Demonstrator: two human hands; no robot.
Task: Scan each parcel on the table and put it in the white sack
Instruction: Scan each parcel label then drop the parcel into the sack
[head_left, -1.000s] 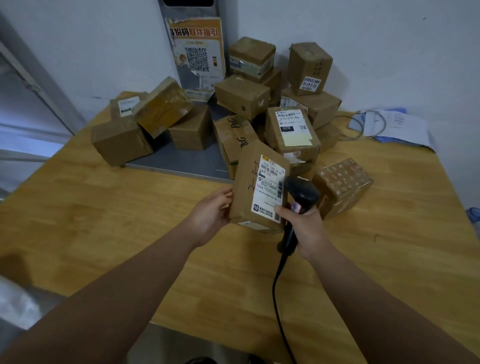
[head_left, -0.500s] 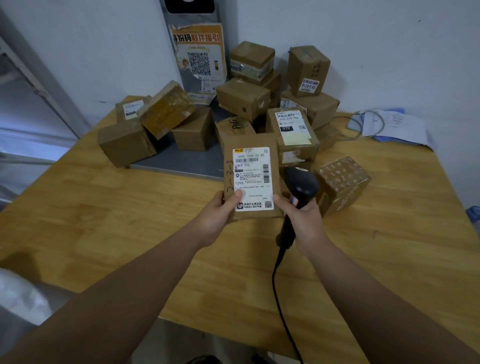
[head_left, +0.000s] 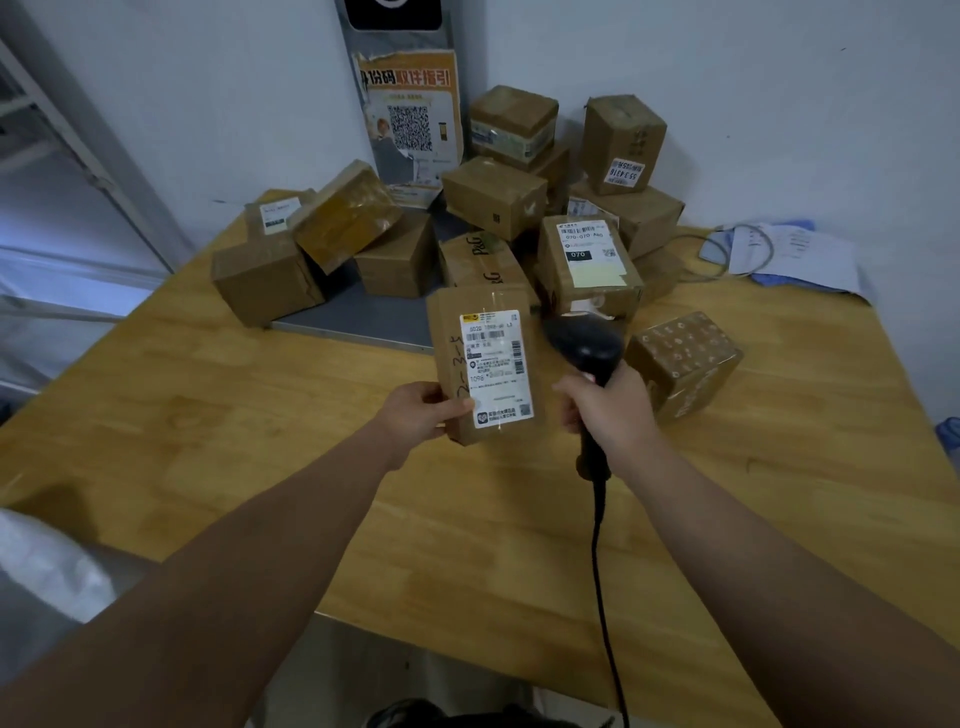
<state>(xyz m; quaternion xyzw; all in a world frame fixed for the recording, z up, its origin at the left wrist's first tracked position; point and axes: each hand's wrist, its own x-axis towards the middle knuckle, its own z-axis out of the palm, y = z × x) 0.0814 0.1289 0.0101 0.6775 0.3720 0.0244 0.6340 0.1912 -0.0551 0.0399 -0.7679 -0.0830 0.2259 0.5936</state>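
Smooth wooden table (head_left: 208, 415), taped cardboard parcel (head_left: 485, 364), black scanner (head_left: 582, 343).

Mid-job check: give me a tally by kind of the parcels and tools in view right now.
Held parcel, in the left hand: 1
Parcels on the table: at least 13; some may be hidden
Barcode scanner, in the right hand: 1
Total: at least 15
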